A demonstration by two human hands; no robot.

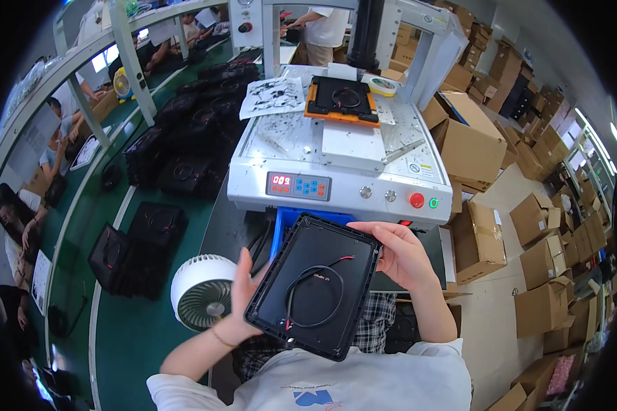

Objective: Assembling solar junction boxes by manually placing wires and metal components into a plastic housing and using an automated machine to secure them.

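Note:
Tilted in front of my body is a black rectangular plastic housing (336,250) with a raised rim. A thin black cable (341,301) lies coiled inside it, with red wire ends. My right hand (406,255) grips the housing's upper right corner, thumb along the edge. At the lower left side my left hand (243,291) supports it, thumb raised and the other fingers hidden behind. Beyond stands a white press machine (253,181). On its bed a similar black housing (325,96) with a coiled cable sits in an orange fixture (349,121).
A white fan (202,291) stands left of my left hand. Stacks of black housings (161,222) cover the green bench (140,335). A blue bin (286,222) is under the machine's front edge. Cardboard boxes (469,140) crowd the right. Other people work at the far left.

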